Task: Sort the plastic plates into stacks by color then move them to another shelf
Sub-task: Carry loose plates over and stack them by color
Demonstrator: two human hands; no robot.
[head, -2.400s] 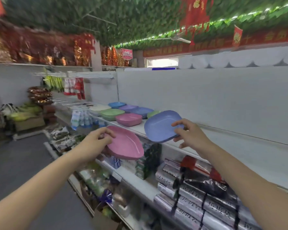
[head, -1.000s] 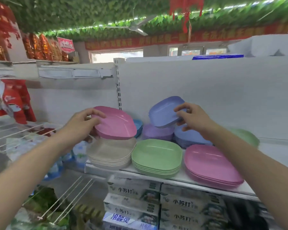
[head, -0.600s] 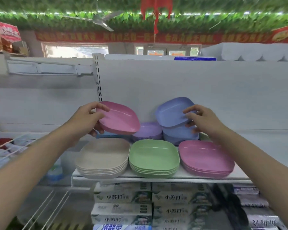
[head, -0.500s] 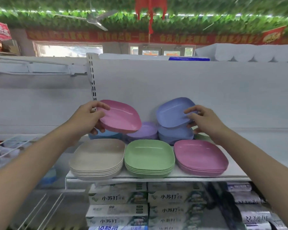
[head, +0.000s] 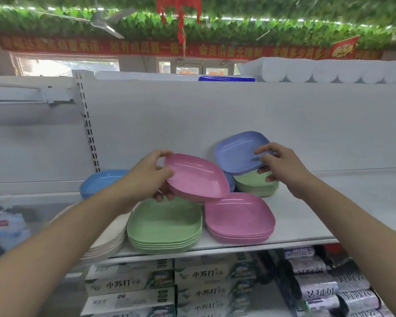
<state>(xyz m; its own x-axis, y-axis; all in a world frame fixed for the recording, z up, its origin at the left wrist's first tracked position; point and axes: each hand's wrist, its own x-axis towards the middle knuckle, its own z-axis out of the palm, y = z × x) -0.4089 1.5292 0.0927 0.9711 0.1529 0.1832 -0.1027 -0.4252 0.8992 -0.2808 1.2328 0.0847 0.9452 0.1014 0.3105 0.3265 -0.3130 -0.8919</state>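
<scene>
White shelf (head: 306, 216) w/ backboard spans the view; sorted stacks sit on it. Front row, left to right: cream stack (head: 108, 241), partly hidden by the left forearm, then green stack (head: 165, 227), then pink stack (head: 239, 218). Back row: blue stack (head: 101, 179) at far left, second green stack (head: 256, 185) at right, and a sliver of a blue-purple stack (head: 230, 181) between the two held plates.

Left hand (head: 146, 177) grips a pink plate (head: 197, 175) by its left corner, thumb on top, fingers curled under; plate is tilted, long diagonal running left-right, held in the air above the green stack.

Right hand (head: 281, 165) pinches a periwinkle plate (head: 240, 152) at its right edge, thumb over rim, fingers beneath; plate tilts up toward the backboard, above the back row.

Key relation: pink stack lies down and to the right of the pink plate, just beside its right tip, so the left hand likely has to cross toward centre-right and level the plate. Blue-purple stack sits below-left of the periwinkle plate, near the right hand; probably a short drop. Right hand is closer to its target than the left.
</scene>
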